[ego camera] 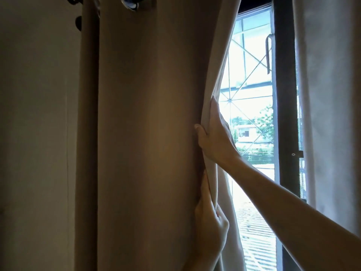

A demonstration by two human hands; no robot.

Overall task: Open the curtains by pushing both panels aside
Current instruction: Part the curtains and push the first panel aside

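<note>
A tan left curtain panel hangs in broad folds across the middle of the head view, its right edge pulled back from the window. My right hand reaches in from the lower right and grips that edge, thumb on the front of the fabric. Below it, my left hand rises from the bottom and clasps the same edge, fingers wrapped around the hem. The right curtain panel, pale grey, hangs at the far right, apart from both hands.
Bright window glass with a diagonal metal grille shows in the gap. A dark window frame post stands between gap and right panel. The curtain rod end sits at the top. A plain wall fills the left.
</note>
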